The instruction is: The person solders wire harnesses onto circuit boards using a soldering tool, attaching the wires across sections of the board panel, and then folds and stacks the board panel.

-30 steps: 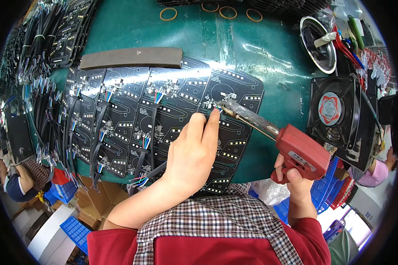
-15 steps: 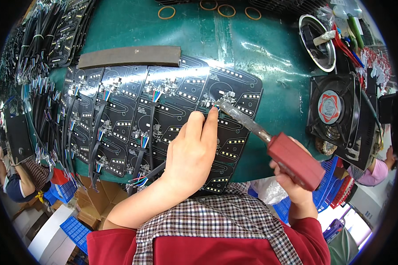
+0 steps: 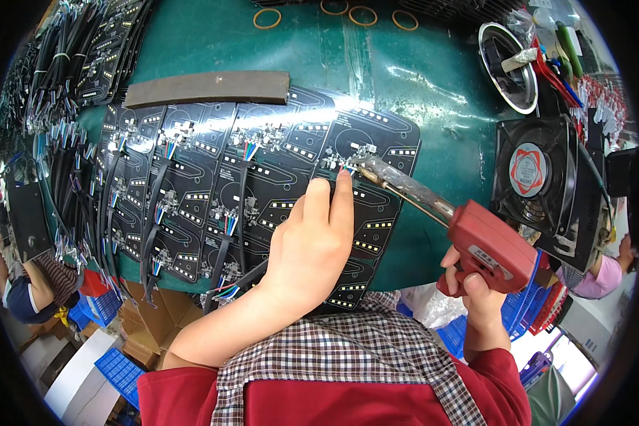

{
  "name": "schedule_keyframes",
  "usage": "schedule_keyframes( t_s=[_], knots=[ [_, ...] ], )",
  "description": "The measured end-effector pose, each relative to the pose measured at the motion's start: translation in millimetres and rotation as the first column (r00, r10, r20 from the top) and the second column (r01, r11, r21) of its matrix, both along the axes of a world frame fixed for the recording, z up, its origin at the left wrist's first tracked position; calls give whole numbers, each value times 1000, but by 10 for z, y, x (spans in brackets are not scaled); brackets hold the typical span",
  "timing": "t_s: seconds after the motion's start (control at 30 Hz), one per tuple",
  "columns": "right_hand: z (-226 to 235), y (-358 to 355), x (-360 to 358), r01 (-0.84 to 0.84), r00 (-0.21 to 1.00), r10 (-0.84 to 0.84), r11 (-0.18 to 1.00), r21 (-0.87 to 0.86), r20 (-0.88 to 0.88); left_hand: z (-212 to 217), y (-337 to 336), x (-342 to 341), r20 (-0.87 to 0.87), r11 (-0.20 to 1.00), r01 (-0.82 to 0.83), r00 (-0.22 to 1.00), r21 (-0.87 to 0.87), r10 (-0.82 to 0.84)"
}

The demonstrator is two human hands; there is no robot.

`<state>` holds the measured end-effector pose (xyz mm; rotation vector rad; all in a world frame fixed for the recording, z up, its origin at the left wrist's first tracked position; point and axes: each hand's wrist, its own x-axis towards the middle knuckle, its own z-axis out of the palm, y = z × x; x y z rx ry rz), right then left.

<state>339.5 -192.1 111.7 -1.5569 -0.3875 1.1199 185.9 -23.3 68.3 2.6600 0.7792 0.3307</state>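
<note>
Several black circuit boards (image 3: pixel 263 186) with rows of small LEDs lie side by side. At the rightmost upper board, my left hand (image 3: pixel 311 245) has its index finger stretched to the solder pads, pressing thin coloured wires (image 3: pixel 348 170) there. The other fingers are curled, and a black cable (image 3: pixel 257 271) runs in under this hand, its middle hidden. My right hand (image 3: pixel 476 284) grips the handle of a red soldering gun (image 3: pixel 495 248). Its metal barrel slants up and left, with the tip beside my left fingertip; whether it touches the pads I cannot tell.
A dark flat bar (image 3: pixel 209 89) lies across the boards' far edge. Bundled black cables (image 3: pixel 60 170) crowd the left. To the right stand a black fan (image 3: pixel 532 170) and a round metal-rimmed dish (image 3: pixel 484 67). Several orange rings (image 3: pixel 363 16) lie at the back of the green table.
The soldering gun has shifted right and rolled, so its labelled side now shows. The tip has moved slightly right of my fingertip. My left hand stays almost in place.
</note>
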Motion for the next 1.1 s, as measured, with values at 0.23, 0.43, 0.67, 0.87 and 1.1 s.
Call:
schedule_keyframes(
  t_s=[0.23,0.43,0.67,0.87,1.1],
  knots=[
    [-76,-15,45,-38,999,38,999,-35,1,22,-18,36,-104,990,32,994,136,-17],
    [-194,-145,85,-71,992,79,994,-77,95,44,-10,46,-100,988,33,995,152,-18],
    [-180,-74,49,-25,998,23,999,43,61,103,-25,95,-164,976,39,986,215,-3],
    [-133,-116,73,-55,998,55,998,26,31,83,-25,93,-164,964,55,986,258,-12],
    [-166,-69,61,-27,1000,27,1000,15,6,84,-22,79,-142,974,34,990,226,-1]
  ],
)
